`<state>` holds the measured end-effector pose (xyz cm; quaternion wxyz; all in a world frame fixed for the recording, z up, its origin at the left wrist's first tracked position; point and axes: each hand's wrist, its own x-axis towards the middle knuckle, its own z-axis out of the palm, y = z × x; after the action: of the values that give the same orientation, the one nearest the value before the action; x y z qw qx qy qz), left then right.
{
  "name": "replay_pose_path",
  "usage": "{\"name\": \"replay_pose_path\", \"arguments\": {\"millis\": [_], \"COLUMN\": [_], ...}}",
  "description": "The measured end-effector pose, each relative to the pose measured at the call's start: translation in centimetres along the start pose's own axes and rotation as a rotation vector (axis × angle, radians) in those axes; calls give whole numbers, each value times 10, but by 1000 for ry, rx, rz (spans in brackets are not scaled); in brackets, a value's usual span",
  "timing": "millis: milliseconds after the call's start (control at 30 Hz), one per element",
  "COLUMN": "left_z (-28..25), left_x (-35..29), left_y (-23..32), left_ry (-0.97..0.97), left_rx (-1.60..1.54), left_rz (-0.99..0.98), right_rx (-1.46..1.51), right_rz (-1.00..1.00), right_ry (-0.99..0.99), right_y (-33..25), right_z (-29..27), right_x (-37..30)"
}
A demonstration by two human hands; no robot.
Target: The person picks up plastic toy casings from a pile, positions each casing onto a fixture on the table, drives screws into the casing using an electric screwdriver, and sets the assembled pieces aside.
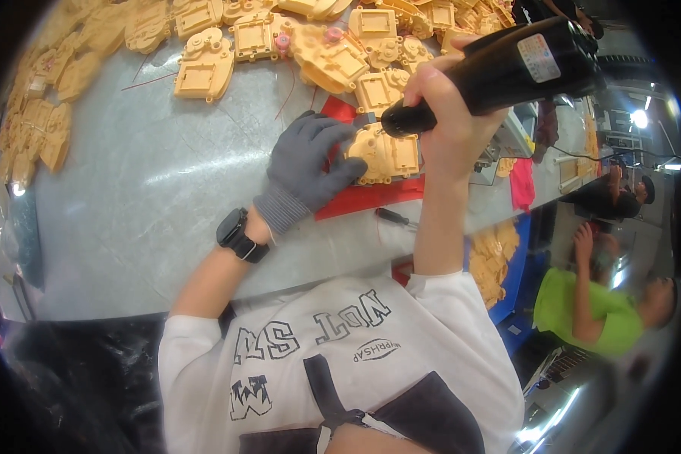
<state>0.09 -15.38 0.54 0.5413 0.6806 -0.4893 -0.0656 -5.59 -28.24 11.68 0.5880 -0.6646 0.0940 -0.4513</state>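
My left hand [310, 163], in a grey knit glove with a black watch on the wrist, presses on a tan plastic housing [390, 159] lying on a red mat [367, 198]. My right hand [450, 102], bare, grips a black electric screwdriver [507, 72] whose tip points down at the top edge of that housing. The screwdriver's body angles up to the right. Where the tip meets the part is hidden by the tool's nose.
Many tan plastic housings [204, 68] lie in rows along the far and left parts of the grey table [151, 197]. A small dark tool [393, 218] lies by the mat. A blue bin of tan parts [495, 253] stands to the right. Other people [583, 306] work at right.
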Motion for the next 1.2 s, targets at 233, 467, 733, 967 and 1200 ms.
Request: {"name": "replay_pose_path", "arguments": {"millis": [233,467,733,967,1200], "left_z": [-1,-2,-7,-8,-1], "left_x": [-1,-2,1,2,-2], "left_y": [1,-1,4,9,11], "left_ry": [-1,-32,-65,-120,-58], "left_rx": [0,21,-13,33,67], "left_rz": [-10,22,-29,0,68], "right_rx": [-33,30,74,27,-52], "right_rz": [-4,37,91,101,54], "right_ry": [-41,-30,-85,-29,-79], "right_y": [-1,4,6,12,6], "right_z": [5,-3,2,-9,1], "right_x": [-4,-3,2,10,-5]}}
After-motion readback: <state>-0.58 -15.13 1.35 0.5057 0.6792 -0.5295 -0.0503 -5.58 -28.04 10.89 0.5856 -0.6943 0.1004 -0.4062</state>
